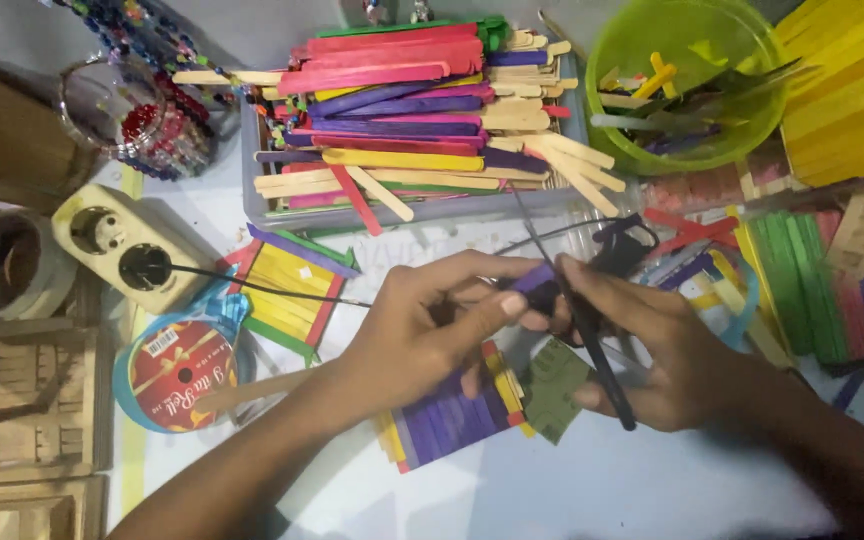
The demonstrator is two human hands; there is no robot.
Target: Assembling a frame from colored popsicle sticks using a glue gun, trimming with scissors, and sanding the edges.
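Near the table's (572, 490) middle, the left hand (422, 335) pinched a purple stick (532, 280) while the right hand (652, 345) gripped a black glue gun (592, 345) touching it, above a panel of sticks (452, 415).

A grey tray (252, 190) heaped with coloured craft sticks sits at the worktop's (572, 490) far edge, a green bowl (612, 60) toward its far right corner, a ribbon spool (180, 372) and socket block (117, 245) near the left edge.

a round red label (182, 372) with gold script and a white barcode patch covers the blue ribbon spool (130, 375), lying at the table's left side.
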